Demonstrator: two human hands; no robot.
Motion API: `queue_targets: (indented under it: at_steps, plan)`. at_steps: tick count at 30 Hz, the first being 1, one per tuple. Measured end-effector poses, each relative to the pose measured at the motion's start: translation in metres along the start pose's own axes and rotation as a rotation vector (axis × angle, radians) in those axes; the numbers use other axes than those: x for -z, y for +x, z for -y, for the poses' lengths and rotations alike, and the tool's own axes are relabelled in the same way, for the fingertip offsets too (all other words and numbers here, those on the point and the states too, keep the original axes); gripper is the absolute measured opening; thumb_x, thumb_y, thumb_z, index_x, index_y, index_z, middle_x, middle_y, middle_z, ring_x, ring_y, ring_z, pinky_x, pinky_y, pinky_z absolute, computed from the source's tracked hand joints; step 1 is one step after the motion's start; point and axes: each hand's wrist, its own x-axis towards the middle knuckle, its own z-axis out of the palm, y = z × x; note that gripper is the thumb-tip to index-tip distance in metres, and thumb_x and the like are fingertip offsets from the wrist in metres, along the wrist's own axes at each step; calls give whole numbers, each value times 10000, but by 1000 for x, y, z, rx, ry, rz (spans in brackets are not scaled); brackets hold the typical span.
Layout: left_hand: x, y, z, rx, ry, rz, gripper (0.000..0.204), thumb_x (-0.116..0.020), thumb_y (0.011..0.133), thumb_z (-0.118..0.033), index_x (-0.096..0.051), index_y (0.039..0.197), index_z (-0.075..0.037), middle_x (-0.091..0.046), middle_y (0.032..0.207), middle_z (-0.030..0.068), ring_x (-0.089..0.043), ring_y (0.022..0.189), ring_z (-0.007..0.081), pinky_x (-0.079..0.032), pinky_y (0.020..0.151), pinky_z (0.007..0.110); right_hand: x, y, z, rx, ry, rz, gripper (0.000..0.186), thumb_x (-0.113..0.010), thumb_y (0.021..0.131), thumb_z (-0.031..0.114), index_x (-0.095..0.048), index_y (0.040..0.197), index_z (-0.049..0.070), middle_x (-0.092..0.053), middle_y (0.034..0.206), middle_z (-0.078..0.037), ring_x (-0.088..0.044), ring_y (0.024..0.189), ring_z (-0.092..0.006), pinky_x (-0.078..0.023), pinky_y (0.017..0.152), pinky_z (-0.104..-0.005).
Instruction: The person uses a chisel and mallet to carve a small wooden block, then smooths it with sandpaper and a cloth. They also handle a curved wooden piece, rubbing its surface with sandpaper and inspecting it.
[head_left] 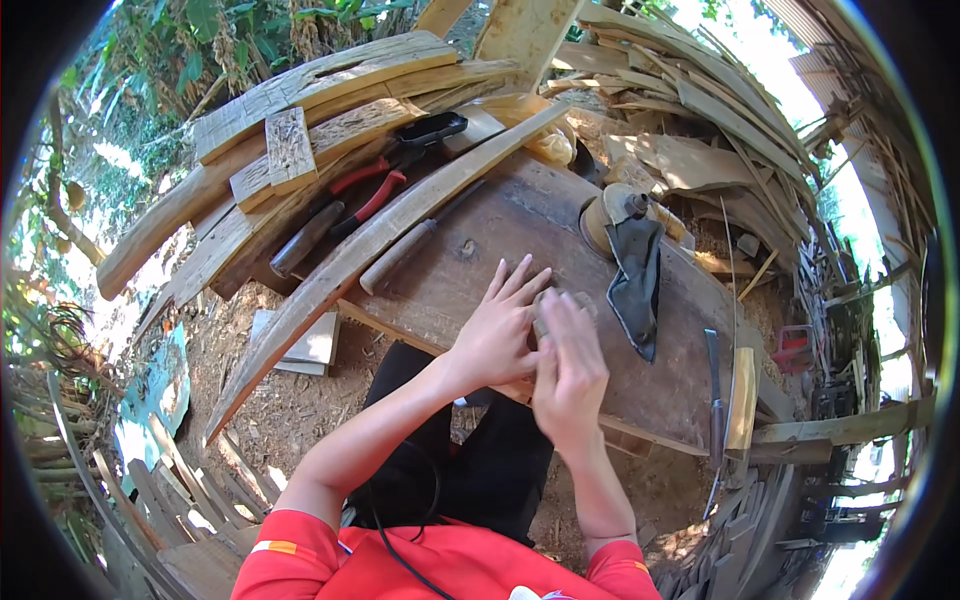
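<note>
On the brown wooden bench top (530, 215), my left hand (495, 330) lies flat with its fingers spread. Close beside it is my right hand (570, 360), its fingers together and smeared by motion. Under those fingertips the edge of a small grey-brown piece (541, 299) shows; its kind is unclear. To the left of the hands a wooden-handled tool (400, 257) rests on the bench. A dark cloth (634, 285) hangs from a round tan spool-like thing (600, 222) on the right. Near the bench's right edge lies a long thin blade with a handle (715, 400).
A long curved wooden strip (385, 225) crosses the bench's left side. Beyond it are red-handled pliers (375, 198), another wooden-handled tool (307, 240) and stacked planks (330, 85). A wood block (741, 398) sits at the right edge. More boards (700, 110) are piled at the far right.
</note>
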Motion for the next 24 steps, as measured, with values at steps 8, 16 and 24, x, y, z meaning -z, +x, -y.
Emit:
queue_targets:
  at_steps: [8, 16, 24]
  plan:
    - [7, 3, -12, 35, -48, 13, 692, -731, 825, -398, -663, 1429, -67, -419, 1674, 244, -232, 1602, 507, -104, 1330, 636, 9, 13, -29, -93, 52, -31, 355, -577, 1054, 83, -667, 1377, -33, -702, 1364, -218, -629, 1330, -437, -458, 1170, -527]
    - [-1, 1, -5, -4, -23, -14, 711, -747, 825, -395, -652, 1446, -64, -436, 1664, 239, -247, 1603, 490, -113, 1334, 621, 5, 0, -8, 19, 71, 23, 381, -576, 1047, 73, -653, 1403, -39, -677, 1409, -231, -607, 1365, -433, -444, 1184, -533]
    - [-2, -2, 4, -20, 86, 26, 692, -751, 836, -397, -665, 1437, -66, -444, 1660, 232, -247, 1606, 481, -123, 1338, 610, -1, -9, 15, 53, 94, 37, 359, -563, 1076, 90, -650, 1392, -57, -670, 1415, -244, -601, 1367, -450, -430, 1190, -546]
